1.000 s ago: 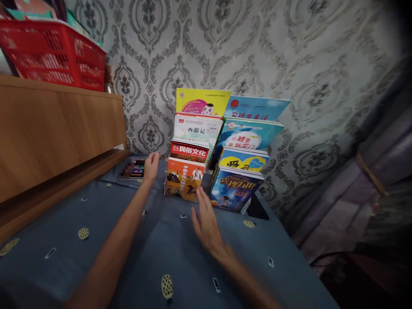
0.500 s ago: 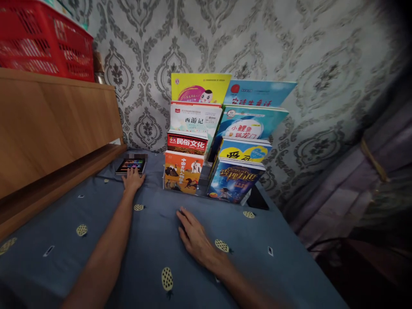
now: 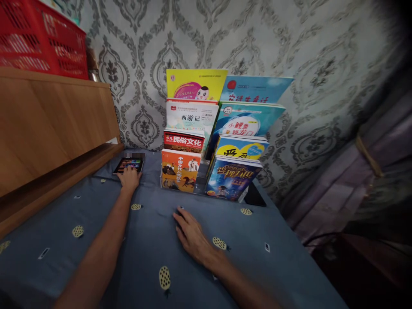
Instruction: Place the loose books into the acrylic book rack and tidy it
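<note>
My left hand reaches forward and rests on a dark tablet with a lit, colourful screen, lying flat on the blue cloth. Its fingers lie spread over the tablet's near edge. My right hand lies flat, palm down, fingers apart, on the blue patterned cloth, a little in front of a tiered rack of books. The nearest books are an orange one and a dark blue one. Neither hand holds anything.
A wooden headboard or shelf runs along the left, with a red plastic basket on top. Grey patterned wallpaper stands behind the books. A dark flat object lies right of the rack. Curtains hang at the right.
My left hand dropped from beside the orange book onto the tablet. My right hand drew back from the rack and settled flat on the cloth.
</note>
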